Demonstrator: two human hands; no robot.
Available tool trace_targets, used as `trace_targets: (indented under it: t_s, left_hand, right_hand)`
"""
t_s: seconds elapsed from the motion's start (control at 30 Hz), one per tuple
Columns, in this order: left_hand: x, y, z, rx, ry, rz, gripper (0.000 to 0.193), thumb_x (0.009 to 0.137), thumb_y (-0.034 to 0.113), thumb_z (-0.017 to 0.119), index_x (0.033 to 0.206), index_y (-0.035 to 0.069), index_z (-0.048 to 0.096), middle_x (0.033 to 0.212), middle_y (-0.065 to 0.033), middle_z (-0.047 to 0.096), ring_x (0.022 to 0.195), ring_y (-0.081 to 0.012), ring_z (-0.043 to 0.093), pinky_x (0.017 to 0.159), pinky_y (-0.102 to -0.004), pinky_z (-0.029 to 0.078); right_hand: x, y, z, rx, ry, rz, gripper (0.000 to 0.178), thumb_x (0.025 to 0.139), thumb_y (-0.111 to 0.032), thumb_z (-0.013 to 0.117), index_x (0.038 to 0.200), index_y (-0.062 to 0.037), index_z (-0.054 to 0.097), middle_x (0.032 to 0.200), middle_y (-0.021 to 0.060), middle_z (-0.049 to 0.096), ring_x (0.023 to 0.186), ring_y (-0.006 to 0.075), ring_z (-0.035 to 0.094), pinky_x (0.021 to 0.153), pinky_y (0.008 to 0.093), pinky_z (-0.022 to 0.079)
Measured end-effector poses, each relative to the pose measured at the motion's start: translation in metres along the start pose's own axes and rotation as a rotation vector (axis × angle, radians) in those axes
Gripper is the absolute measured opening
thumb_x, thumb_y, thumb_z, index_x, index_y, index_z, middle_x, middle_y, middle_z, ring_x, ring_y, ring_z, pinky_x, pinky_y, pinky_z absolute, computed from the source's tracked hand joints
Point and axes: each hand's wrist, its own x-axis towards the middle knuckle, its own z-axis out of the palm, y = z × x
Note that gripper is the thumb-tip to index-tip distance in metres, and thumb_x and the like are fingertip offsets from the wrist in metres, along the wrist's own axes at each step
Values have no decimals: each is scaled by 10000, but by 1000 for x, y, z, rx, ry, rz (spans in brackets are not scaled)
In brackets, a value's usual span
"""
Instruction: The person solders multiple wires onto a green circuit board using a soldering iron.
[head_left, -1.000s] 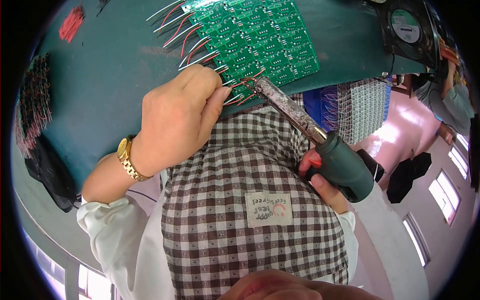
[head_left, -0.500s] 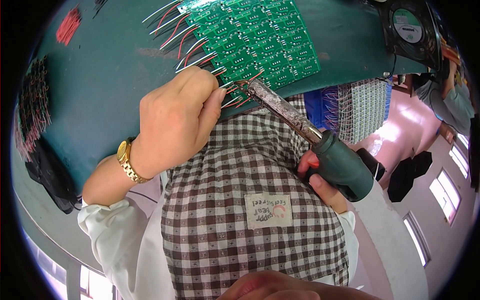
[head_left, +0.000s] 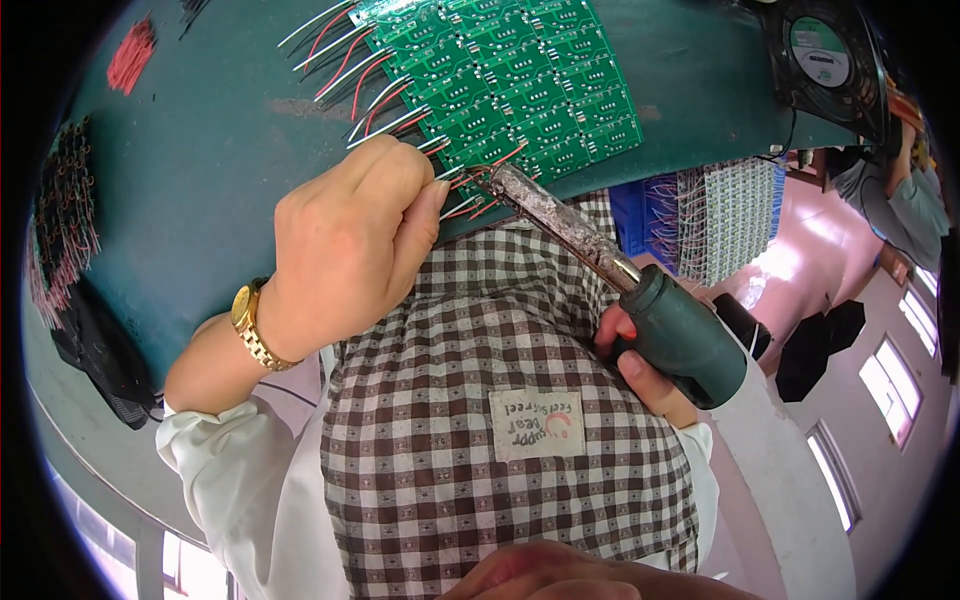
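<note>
A green circuit board panel [head_left: 500,85] lies at the near edge of the table, with white, red and black wires [head_left: 365,75] sticking out along its left side. At its near-left corner my left hand [head_left: 350,235] is closed in a pinch on a thin wire, the fingertips partly hidden behind the knuckles. My right hand [head_left: 645,375] grips a soldering iron [head_left: 685,335] by its dark green handle, a red part showing under a finger. The iron's scorched metal barrel points up and left, its tip end over the wires at the corner, close to my left fingertips.
The table [head_left: 230,130] is dark green. Loose red wires [head_left: 132,52] lie at its far left, and a bundle of wired parts [head_left: 65,210] is at the left edge. A black fan [head_left: 820,60] stands back right. Below the table's right side, a blue bin [head_left: 630,215] sits beside stacked wired boards [head_left: 725,215].
The iron has shifted slightly left and down at its tip end. My left hand has moved a little to the left, still pinching at the board's corner.
</note>
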Motion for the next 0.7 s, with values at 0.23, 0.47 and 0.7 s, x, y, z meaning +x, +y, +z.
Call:
trace_targets:
  t_s: [0.23,0.47,0.7]
  left_hand:
    - [-1,-1,2,27,4,-4,111,789,68,624,780,52,514,719,-98,513,581,-288,527,491,-350,419]
    - [-2,-2,2,19,16,1,120,790,71,621,766,51,504,701,-96,494,564,-289,513,483,-358,412]
    - [-1,-1,1,34,6,2,115,791,72,616,766,52,506,702,-96,495,566,-288,516,483,-355,412]
  right_hand:
    - [6,-4,-3,-38,-33,-14,230,752,-146,656,945,-22,641,807,90,660,720,219,637,648,320,509]
    - [-5,5,3,247,31,67,245,779,-107,632,1002,-14,591,863,66,608,747,148,579,671,285,476]
    - [-7,4,6,274,45,71,257,793,-119,626,1022,-20,561,887,58,576,781,139,541,710,275,446]
